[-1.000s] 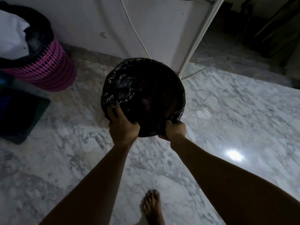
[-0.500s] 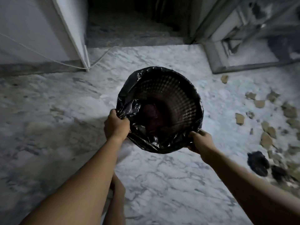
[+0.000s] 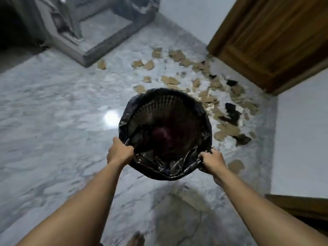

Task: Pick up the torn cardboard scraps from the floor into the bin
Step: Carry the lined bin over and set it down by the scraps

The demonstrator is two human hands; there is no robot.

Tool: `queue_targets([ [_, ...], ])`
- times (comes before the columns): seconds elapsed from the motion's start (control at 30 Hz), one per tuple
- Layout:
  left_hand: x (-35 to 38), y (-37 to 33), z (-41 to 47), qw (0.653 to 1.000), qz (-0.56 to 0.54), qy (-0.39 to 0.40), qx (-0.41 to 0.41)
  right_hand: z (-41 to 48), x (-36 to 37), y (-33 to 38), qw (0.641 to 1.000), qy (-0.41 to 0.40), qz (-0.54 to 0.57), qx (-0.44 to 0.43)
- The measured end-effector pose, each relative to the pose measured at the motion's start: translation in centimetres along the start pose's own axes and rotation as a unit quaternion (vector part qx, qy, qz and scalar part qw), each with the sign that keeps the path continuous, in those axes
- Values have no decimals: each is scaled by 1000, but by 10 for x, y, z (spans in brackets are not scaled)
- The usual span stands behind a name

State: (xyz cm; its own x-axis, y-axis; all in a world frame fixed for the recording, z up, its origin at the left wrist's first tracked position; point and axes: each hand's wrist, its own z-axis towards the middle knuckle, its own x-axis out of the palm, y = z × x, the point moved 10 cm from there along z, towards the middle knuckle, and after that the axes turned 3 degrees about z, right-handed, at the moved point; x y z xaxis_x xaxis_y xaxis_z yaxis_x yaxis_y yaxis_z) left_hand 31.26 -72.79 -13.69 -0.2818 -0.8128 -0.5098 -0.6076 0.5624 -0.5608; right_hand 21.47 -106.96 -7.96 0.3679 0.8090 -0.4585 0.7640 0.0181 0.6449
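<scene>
Black-lined bin (image 3: 159, 107) aloft, cardboard scraps (image 3: 169, 80) (brown) scattered beyond

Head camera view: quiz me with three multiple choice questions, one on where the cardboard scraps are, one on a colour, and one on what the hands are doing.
1. Where do the torn brown cardboard scraps lie?
A. On the grey-white marble floor, beyond and right of the round mesh bin
B. All inside the bin
C. On a table

2. What colour is the plastic liner on that bin?
A. Pink
B. Black
C. White

3. How are the hands placed?
A. Both grip the bin's near rim
B. Only one grips it
C. Both hang free

Answers:
1 A: the scraps strew the floor toward the brown wooden door.
2 B: glossy black plastic folds over the rim.
3 A: the left hand and right hand each curl round the lined rim.
</scene>
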Motion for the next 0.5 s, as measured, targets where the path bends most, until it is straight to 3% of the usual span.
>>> queue_targets([
  [0.1,79,-59,3,998,40,31,30,50,-73,-27,998,-43,33,38],
  [0.23,155,-108,44,995,66,49,48,133,-106,-53,994,-58,51,78],
  [0.5,275,-137,212,994,103,27,-24,371,-54,-65,993,-27,5,114],
])
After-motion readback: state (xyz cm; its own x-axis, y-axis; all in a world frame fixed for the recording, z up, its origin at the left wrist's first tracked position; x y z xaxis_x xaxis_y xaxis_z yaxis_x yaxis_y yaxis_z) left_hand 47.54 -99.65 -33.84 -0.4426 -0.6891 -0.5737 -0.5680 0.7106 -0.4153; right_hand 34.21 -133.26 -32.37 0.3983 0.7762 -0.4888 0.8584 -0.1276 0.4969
